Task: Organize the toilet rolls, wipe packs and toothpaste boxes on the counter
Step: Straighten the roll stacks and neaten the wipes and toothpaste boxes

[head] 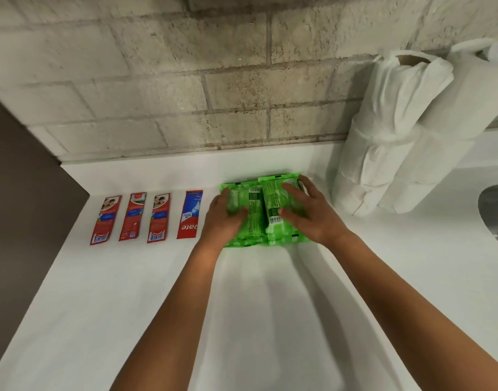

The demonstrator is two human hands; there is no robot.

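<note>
Hands pressed flat on two green wipe packs lying side by side on a white counter (270, 306). The left hand (223, 221) rests palm-down with fingers spread on the left wipe pack (246, 213); the right hand (309, 213) lies the same way on the right wipe pack (273, 204). Neither hand is closed around anything; both lie open on the top faces. The packs touch along their inner long edges, and each long axis runs from the person toward the brick wall (214, 94). Barcode labels face up. The right pack sits slightly farther toward the wall than the left one.

Left of the left hand, four toothpaste boxes lie flat in a row, long axes also pointing toward the wall, with narrow gaps between them. The nearest, a red-and-blue box (189, 214), lies just beside the left hand. Beyond it come three red boxes (159, 218), (130, 217), (106, 220), the last near the counter's left edge, where a dark wall panel (22, 193) begins.

Right of the right hand, two tall stacks of toilet rolls, one (383, 142) and the other (439, 136), stand at the wall, tilting in this wide view. The nearer stack is close to the right pack but apart from it. A metal sink (493, 215) shows at the far right.

Bare counter extends from the packs' near edges back between the forearms to the person. A narrower strip stays open between the packs and the wall.
</note>
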